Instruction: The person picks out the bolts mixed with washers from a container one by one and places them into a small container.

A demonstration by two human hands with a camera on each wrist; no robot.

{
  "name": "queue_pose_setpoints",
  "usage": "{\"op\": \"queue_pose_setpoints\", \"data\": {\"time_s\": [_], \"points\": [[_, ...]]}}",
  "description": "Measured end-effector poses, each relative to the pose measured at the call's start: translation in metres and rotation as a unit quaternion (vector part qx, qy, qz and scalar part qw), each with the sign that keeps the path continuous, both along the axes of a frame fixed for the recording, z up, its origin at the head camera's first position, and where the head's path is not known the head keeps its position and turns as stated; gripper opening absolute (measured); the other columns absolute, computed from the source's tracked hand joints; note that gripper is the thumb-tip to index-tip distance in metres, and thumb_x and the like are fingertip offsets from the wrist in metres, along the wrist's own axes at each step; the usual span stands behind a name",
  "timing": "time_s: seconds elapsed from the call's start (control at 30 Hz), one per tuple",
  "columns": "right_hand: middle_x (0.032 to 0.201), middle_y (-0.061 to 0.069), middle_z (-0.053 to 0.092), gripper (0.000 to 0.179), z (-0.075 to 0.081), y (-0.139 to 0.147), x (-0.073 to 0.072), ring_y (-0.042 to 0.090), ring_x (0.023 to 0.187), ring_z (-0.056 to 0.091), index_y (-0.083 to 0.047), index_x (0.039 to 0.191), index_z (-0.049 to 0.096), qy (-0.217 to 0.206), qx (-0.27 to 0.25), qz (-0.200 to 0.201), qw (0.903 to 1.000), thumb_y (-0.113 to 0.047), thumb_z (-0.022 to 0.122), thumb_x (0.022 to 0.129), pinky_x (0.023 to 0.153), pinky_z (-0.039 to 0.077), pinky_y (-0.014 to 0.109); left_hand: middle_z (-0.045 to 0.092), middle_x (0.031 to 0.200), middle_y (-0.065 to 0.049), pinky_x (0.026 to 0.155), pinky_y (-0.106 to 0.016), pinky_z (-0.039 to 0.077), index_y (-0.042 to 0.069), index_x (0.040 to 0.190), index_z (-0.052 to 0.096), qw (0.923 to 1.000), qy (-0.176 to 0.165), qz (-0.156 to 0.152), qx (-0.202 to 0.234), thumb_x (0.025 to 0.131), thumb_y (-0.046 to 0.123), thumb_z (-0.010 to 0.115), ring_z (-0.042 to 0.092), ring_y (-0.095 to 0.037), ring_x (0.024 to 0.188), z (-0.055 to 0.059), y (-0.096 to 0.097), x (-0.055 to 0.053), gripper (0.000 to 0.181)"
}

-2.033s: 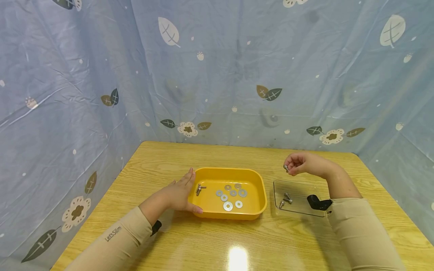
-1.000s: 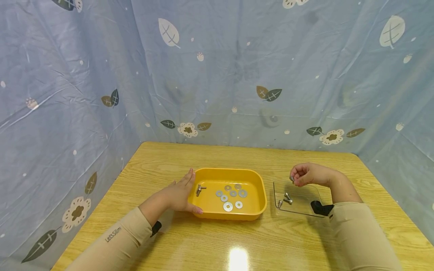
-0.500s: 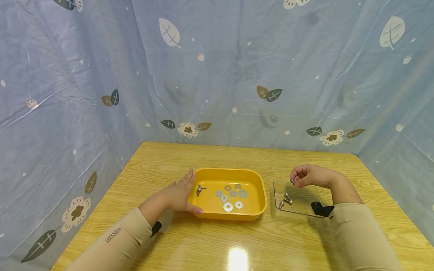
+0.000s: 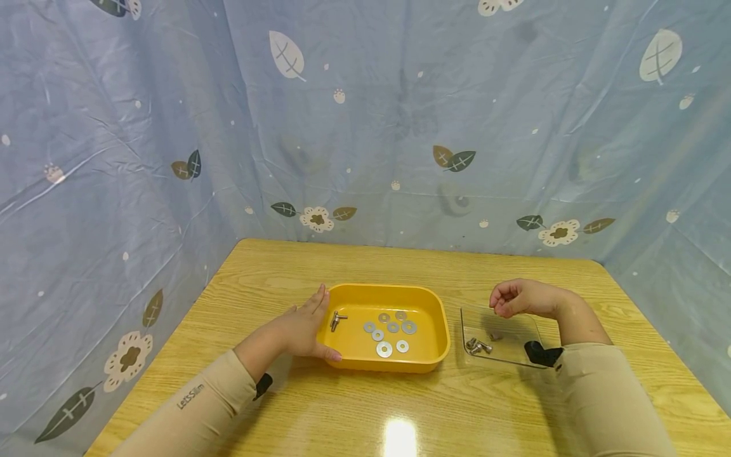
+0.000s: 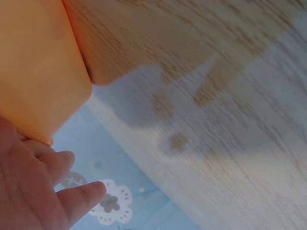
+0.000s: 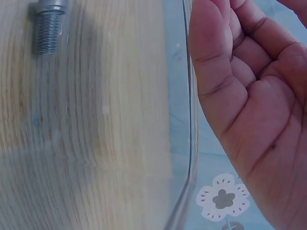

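Observation:
My left hand (image 4: 301, 325) rests against the left end of the yellow tray (image 4: 394, 365), fingers straight along its rim and thumb at the front corner. Inside that tray lie a few bolts (image 4: 335, 320) at the left and several flat washers (image 4: 384, 349) toward the right. Above the clear box (image 4: 508, 360), my right hand (image 4: 525, 298) hovers with loosely curled fingers and nothing visible in them. Several bolts (image 4: 477, 346) lie in the box's front left corner, and a blurred small piece (image 4: 495, 336) is beside them. One threaded bolt (image 6: 48, 28) shows in the right wrist view.
Both containers stand side by side on a wood-grain table (image 4: 320, 412), a narrow gap between them. A blue patterned curtain (image 4: 365, 127) hangs behind the table and at both sides. Black wrist mounts (image 4: 541, 353) sit near the sleeves.
My right hand came down and right over the clear box, then let go of the bolt it pinched. Bolts in the box have shifted toward its front left corner. My left hand stayed still.

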State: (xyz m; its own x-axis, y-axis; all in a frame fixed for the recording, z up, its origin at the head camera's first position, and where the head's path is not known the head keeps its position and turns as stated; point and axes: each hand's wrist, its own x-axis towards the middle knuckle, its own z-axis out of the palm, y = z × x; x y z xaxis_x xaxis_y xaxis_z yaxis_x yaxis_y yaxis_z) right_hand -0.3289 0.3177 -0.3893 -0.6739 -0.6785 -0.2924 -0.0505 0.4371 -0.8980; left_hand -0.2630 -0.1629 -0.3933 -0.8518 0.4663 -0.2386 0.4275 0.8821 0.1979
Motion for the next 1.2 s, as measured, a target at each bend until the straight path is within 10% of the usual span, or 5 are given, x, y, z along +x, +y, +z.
{"op": "queue_pose_setpoints", "data": {"time_s": [0.53,1.2], "points": [[0.091,0.01,0.057,0.025,0.016,-0.013,-0.001,0.02,0.081,0.057,0.01,0.105,0.052,0.029,0.03,-0.008,0.9991,-0.006,0.059,0.087,0.078,0.048,0.041,-0.013,0.151,-0.013,0.104,-0.057,0.019,0.002,0.146,-0.002,1.0,0.0,-0.002,0.002,0.059,0.081,0.052,0.009,-0.028,0.138,0.0,0.0,-0.001,0.129],[0.1,0.014,0.059,0.025,0.056,-0.104,-0.014,0.025,0.091,0.057,-0.002,0.106,0.057,0.143,0.028,-0.027,0.9889,-0.016,0.064,0.086,0.081,0.048,0.032,-0.012,0.15,-0.014,0.104,-0.058,0.019,0.001,0.146,-0.001,0.9999,0.004,-0.007,0.009,0.059,0.082,0.052,0.008,-0.028,0.139,0.0,-0.001,-0.001,0.13]]}}
